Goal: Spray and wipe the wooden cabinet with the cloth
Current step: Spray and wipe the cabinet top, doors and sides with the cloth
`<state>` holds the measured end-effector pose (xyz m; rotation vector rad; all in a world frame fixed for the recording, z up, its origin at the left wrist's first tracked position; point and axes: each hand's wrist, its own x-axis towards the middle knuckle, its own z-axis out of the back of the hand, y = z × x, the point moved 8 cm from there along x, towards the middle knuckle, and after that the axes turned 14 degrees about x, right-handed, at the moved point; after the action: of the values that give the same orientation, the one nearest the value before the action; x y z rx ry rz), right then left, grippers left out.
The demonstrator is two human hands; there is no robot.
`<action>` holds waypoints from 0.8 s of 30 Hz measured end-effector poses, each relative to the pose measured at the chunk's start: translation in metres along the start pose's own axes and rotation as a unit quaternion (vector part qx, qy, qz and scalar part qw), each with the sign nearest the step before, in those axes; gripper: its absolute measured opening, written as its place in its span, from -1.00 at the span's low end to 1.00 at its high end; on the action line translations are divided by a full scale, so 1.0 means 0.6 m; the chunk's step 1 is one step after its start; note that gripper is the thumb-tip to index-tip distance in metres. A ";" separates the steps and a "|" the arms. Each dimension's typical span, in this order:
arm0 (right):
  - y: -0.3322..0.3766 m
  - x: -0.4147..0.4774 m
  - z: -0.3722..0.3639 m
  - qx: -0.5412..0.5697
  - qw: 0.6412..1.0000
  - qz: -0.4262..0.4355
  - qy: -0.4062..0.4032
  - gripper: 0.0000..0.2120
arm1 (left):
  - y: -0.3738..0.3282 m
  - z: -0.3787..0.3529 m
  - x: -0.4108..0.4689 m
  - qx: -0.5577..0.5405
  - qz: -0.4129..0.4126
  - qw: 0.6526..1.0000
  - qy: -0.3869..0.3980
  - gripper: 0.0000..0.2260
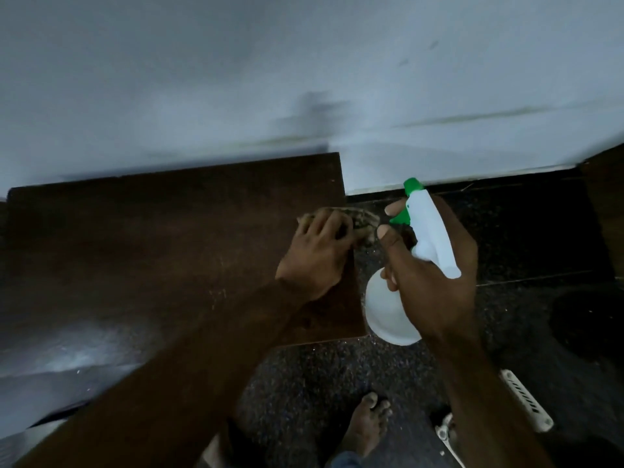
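The left hand (319, 251) lies flat on the top of the wooden cabinet (162, 251), fingers spread and pressing a mottled cloth (359, 219) down at the cabinet's right edge, close to its far corner. The cloth is bunched under the fingertips and part of it hangs just past the edge. The right hand (429, 282) is closed around the neck of a white spray bottle (393, 315) with a green nozzle and trigger (401, 216), held in the air over the dark speckled floor (320, 383), just beside the cabinet; the index finger sits near the trigger but seems not to be squeezing it.

The step in hand looks like wiping. To do it well, the palm should keep even pressure on the cloth and draw it in long overlapping passes back across the top, rather than dabbing at the edge, so the dusty flecks near the middle get picked up. Flattening the cloth would cover more wood per stroke. The pale sheen at the near left of the top may be wet spray or only glare; I cannot tell which.

The bottle is opaque white, so its liquid level cannot be read. Its nozzle points towards the wall (304, 79), away from the wood, and needs turning before another spray.
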<state>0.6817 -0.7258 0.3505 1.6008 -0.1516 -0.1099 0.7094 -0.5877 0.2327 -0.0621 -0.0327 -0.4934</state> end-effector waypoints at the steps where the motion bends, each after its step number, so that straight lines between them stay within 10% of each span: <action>1: 0.001 -0.002 0.002 0.001 1.000 -0.001 0.000 -0.82 | 0.008 -0.002 -0.001 0.002 -0.062 0.998 0.017 -0.51; 4: 0.009 -0.002 -0.001 0.011 1.000 0.009 0.017 -0.85 | 0.085 -0.003 0.059 0.042 -0.050 0.997 0.027 -0.50; 9: 0.003 0.005 -0.021 0.008 1.000 0.010 0.004 -0.86 | 0.147 0.008 0.099 -0.019 0.289 0.957 0.025 -0.46; 15: 0.010 0.010 -0.051 0.003 1.000 0.026 0.016 -0.84 | 0.127 0.010 0.013 0.017 -0.015 1.000 0.018 -0.45; 20: 0.006 0.005 -0.067 -0.003 0.999 0.020 0.026 -0.83 | 0.286 0.016 -0.003 -0.009 0.394 0.919 0.018 -0.49; 24: 0.005 -0.008 -0.097 -0.023 0.999 0.016 0.024 -0.77 | 0.162 0.016 -0.004 -0.002 0.116 0.992 0.042 -0.48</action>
<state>0.6864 -0.6676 0.3555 1.5525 -0.1362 -0.0508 0.7534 -0.5005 0.2369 -0.0478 0.0568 -0.2632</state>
